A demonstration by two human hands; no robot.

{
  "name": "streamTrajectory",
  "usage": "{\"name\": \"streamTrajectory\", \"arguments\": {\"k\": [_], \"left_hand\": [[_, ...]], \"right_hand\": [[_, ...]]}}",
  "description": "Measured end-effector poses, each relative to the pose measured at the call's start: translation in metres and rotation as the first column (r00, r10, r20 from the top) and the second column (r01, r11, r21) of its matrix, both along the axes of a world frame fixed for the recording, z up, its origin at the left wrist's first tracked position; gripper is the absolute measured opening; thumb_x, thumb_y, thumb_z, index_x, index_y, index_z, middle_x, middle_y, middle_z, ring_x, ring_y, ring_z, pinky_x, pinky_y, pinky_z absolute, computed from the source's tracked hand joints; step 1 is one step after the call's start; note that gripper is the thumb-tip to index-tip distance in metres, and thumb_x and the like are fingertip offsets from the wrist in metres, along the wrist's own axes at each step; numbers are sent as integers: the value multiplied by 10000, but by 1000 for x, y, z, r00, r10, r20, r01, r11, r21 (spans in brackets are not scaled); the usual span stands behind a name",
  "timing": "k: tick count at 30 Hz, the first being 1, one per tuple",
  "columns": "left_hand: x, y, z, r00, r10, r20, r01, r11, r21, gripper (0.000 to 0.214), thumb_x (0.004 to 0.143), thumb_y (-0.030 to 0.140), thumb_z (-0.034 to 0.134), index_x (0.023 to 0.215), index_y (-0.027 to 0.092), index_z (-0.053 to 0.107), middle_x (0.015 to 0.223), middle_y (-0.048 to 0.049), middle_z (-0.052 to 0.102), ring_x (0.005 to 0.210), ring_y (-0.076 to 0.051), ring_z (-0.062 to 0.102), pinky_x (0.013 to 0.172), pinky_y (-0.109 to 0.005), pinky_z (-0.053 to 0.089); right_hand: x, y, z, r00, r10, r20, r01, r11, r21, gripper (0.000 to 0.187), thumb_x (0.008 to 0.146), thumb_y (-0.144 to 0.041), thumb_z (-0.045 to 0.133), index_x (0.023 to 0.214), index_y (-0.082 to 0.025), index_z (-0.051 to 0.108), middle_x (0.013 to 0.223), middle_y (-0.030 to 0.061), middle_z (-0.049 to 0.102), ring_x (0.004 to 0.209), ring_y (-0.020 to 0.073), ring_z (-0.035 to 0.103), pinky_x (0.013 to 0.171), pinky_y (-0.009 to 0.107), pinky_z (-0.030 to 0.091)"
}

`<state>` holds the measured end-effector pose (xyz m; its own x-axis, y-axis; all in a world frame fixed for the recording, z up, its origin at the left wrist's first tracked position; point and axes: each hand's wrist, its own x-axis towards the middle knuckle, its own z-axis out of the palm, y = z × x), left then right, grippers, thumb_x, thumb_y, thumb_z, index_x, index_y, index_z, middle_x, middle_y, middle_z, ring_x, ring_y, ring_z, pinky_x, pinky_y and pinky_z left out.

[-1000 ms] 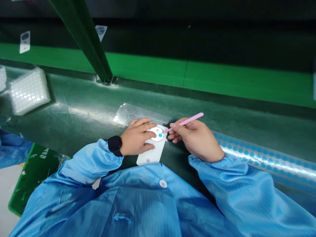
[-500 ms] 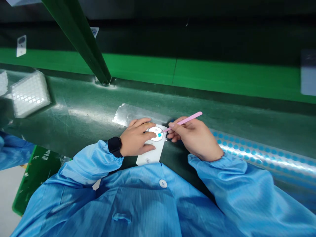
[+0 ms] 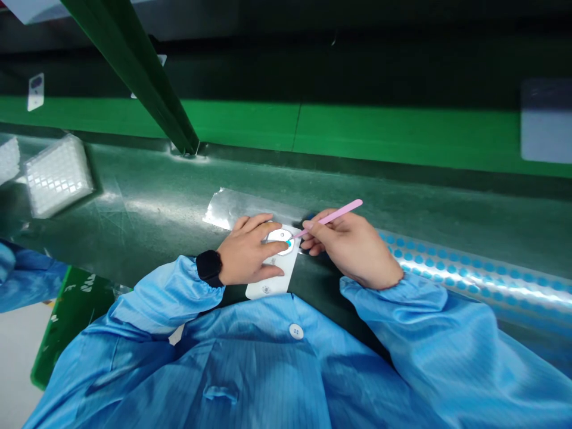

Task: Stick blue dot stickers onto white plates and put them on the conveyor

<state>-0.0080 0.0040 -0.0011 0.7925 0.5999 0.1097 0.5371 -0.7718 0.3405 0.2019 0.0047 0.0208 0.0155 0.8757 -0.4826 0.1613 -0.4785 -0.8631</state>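
Note:
My left hand (image 3: 250, 250) lies with fingers spread over a white phone back cover (image 3: 279, 275) on the bench. Its index fingertip presses at a small blue dot sticker (image 3: 289, 243) inside the rounded camera area, covering part of the dot. From the other side, my right hand (image 3: 353, 244) pinches slim pink tweezers (image 3: 337, 213), whose thin tip points at the dot. Whether the tip touches the dot is too small to tell. Beside my right wrist stretches a clear strip with rows of blue dots (image 3: 429, 262).
A crumpled clear plastic film (image 3: 227, 205) lies behind the cover. A green post (image 3: 147, 89) rises from the bench near a green conveyor belt (image 3: 250, 122) carrying white covers (image 3: 36, 92). Stacked clear trays (image 3: 60, 176) sit at left, near another person's blue sleeve (image 3: 31, 277).
My left index fingertip has moved right onto the blue dot, which was fully visible before. My right hand keeps the tweezers almost in place. The view has shifted slightly.

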Motion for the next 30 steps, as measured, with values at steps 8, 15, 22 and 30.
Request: {"name": "streamTrajectory", "arguments": {"k": [8,15,22,30], "left_hand": [[4,-4,4,999,30,-34,-29,999,22,430,763,504,701,1110,252,675,1289,-133,557,1290,-371,381,920,-505,331],[6,-5,6,996,44,-79,-43,999,13,442,765,497,693,1139,263,655,1312,-125,537,1285,-371,366,916,-504,313],[5,-6,7,994,55,-98,-53,998,17,457,760,497,698,1157,276,644,1319,-119,533,1279,-371,370,908,-504,306],[5,-8,5,992,73,-105,-70,997,32,483,762,521,686,1180,285,634,1333,-108,538,1268,-360,386,910,-498,300]], "right_hand": [[-1,1,2,999,26,26,-26,1000,-4,233,776,-357,722,686,-171,614,561,34,659,487,135,619,447,219,508],[-2,1,4,999,23,30,-22,999,-26,193,796,-293,709,690,-167,609,558,29,655,481,134,615,449,218,502],[-2,2,3,999,30,40,-29,999,-22,144,825,-233,672,712,-165,613,560,31,663,483,132,619,452,215,506],[-2,2,5,999,38,34,-37,999,-10,150,812,-241,697,699,-178,621,540,18,655,446,124,605,426,206,496]]}}
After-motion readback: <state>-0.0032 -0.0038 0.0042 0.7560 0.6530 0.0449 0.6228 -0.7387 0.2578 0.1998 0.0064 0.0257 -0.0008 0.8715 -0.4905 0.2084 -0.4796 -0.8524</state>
